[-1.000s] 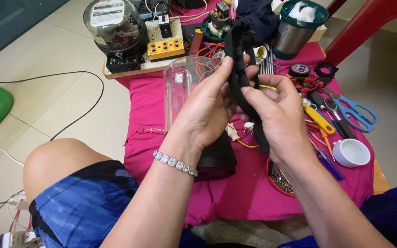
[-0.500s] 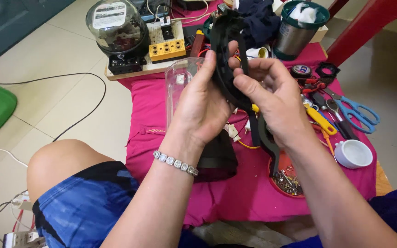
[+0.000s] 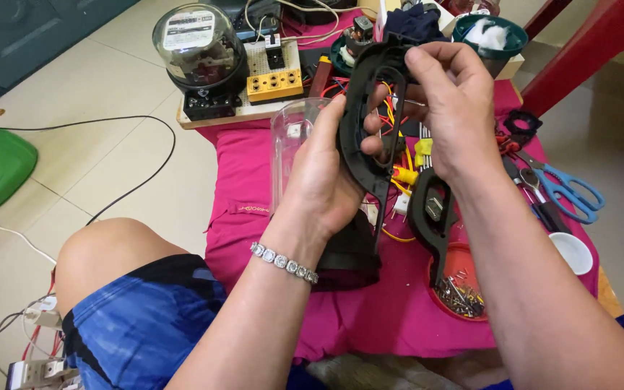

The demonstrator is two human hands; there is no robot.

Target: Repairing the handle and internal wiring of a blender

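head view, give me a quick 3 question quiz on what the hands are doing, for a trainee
1. True or false: both hands hold the black plastic frame.
2. What lies right of the right hand on the pink cloth? A) blue-handled scissors B) a hammer C) a phone
3. What does the left hand wear at the wrist?

Key: 1 true; 2 A; 3 a stone-set bracelet.

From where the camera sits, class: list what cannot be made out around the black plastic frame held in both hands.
Head view only:
- Black plastic frame: its lower middle is hidden by the left hand.
- Clear plastic cup: its right side is behind that hand.
- Right hand: its fingertips curl out of sight.
- Red dish: its small metal pieces are too small to identify.
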